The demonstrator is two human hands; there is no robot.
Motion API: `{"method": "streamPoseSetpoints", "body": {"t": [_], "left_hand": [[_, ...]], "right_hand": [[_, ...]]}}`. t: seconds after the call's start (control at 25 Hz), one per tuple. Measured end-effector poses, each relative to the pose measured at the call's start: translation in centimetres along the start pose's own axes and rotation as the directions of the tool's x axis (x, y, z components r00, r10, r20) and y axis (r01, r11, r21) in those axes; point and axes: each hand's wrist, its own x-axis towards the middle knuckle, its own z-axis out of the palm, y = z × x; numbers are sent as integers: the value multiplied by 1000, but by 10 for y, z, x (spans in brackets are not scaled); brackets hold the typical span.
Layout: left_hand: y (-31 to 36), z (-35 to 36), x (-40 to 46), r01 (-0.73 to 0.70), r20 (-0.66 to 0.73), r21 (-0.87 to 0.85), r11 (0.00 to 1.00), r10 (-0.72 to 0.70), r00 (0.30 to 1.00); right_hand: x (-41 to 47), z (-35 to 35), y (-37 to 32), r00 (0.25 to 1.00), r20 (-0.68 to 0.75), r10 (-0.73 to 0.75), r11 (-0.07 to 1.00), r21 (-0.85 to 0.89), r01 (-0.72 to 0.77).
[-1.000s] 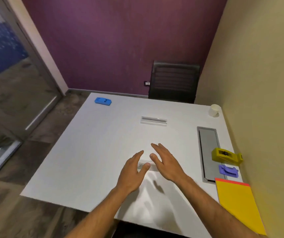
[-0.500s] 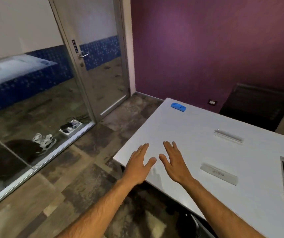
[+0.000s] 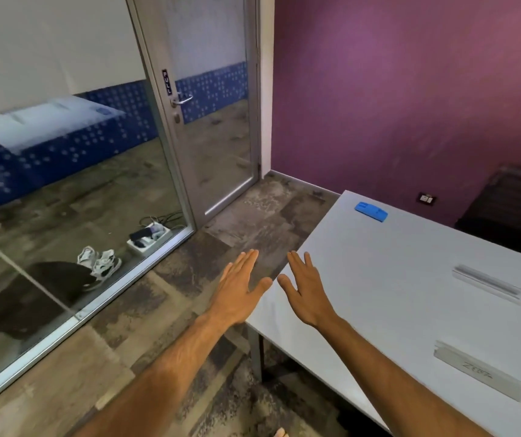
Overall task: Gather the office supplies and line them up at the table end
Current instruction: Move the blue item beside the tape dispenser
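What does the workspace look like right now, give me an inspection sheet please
Surface: white table, mostly bare.
Job's things: blue stapler-like item near far corner; clear ruler mid-table; flat grey ruler nearer.
Clutter: nothing seen on the table.
Hands: left hand open, off the table's edge; right hand open above the corner; both empty.
Cables: power strip with cords behind the glass.
Surroundings: glass door, purple wall, shoes, dark chair.

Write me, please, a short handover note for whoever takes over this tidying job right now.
Left hand: open, empty, out past the table corner.
Right hand: open, empty, over the table's near corner.
On the table: blue item by the far corner; clear ruler mid-table; second ruler nearer. All three lie apart.
Done: nothing lined up in this view.
Left: gather all three and any supplies out of view, then line them up at the table end.
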Motion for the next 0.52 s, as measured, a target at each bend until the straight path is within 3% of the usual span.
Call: {"method": "streamPoseSetpoints", "body": {"t": [0.52], "left_hand": [[-65,-21,241,-183,221,-25,983,185,958]], "right_hand": [[190,23,7,941,-217,260,965,31,-259]]}}
